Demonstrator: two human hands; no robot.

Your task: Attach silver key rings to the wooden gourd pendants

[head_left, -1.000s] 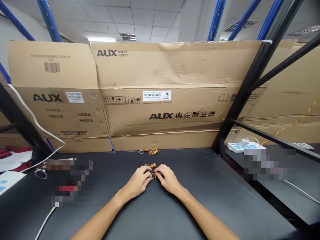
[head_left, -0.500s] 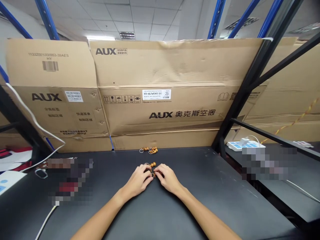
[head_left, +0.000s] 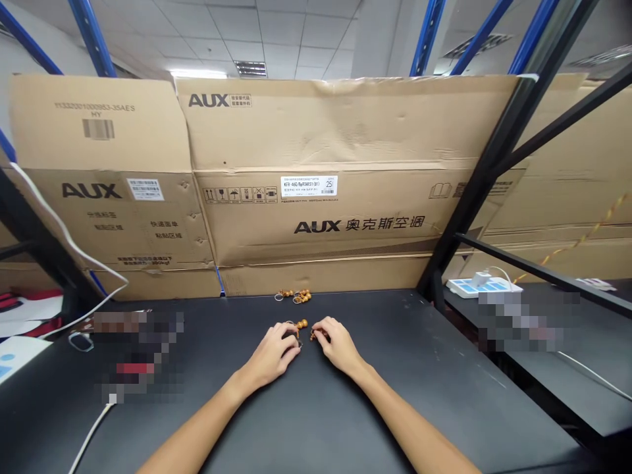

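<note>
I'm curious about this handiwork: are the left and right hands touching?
Apart: the head view shows a gap of dark tabletop between the left hand and the right hand.

So of the person here you basically get a bare left hand (head_left: 271, 354) and a bare right hand (head_left: 340, 347), plus uncovered forearms (head_left: 407, 416). Pretty slim build: narrow wrists (head_left: 241, 383), arms widening toward the near edge, where they're cut off. Slender fingers (head_left: 322, 326) too, nails too small to make out.
</note>
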